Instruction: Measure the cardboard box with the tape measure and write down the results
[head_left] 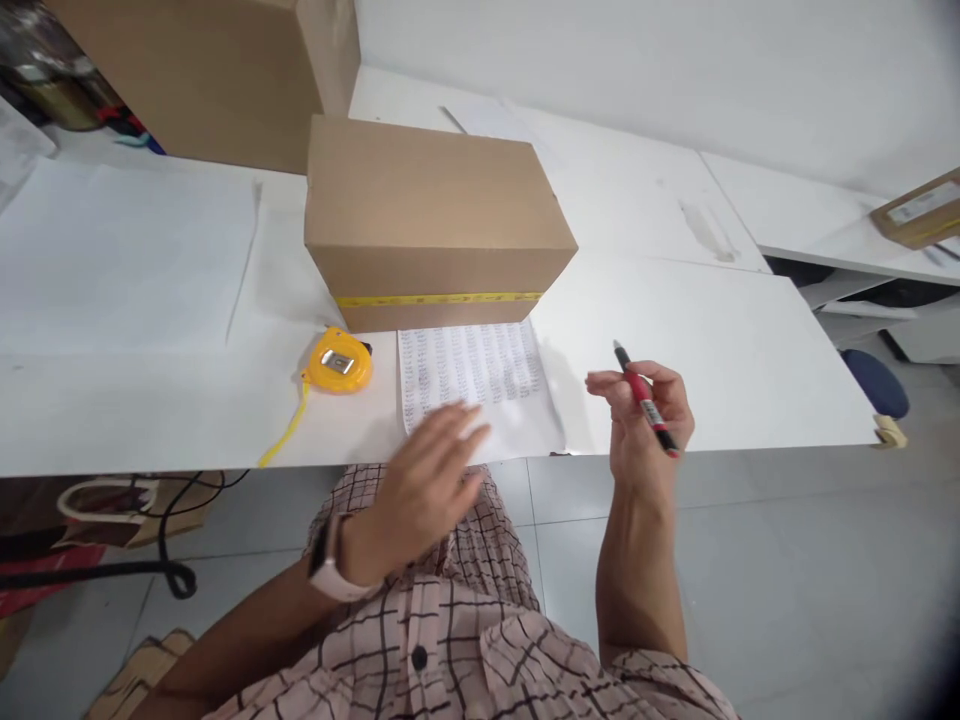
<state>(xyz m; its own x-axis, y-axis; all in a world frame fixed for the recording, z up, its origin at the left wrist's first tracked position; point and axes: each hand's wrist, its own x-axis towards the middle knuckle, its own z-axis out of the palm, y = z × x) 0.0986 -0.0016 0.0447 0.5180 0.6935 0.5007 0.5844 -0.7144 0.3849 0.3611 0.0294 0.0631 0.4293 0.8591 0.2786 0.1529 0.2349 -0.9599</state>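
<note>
My right hand [641,420] is raised over the front edge of the white table [720,340], closed on a red and black pen [645,400] that points up and away. My left hand [427,485] hovers with fingers stretched out and slightly blurred above the near end of a sheet of paper [480,375] filled with rows of small writing. Behind the sheet stands a closed cardboard box [427,215] with yellow measuring tape [439,298] stretched along its front face. The yellow tape measure case [339,362] lies left of the sheet.
A bigger cardboard box [217,70] stands at the back left, and large white sheets [120,255] cover the left of the table. Another flat box [919,210] lies on a desk at the far right. Cables and bags [112,520] sit on the floor beneath.
</note>
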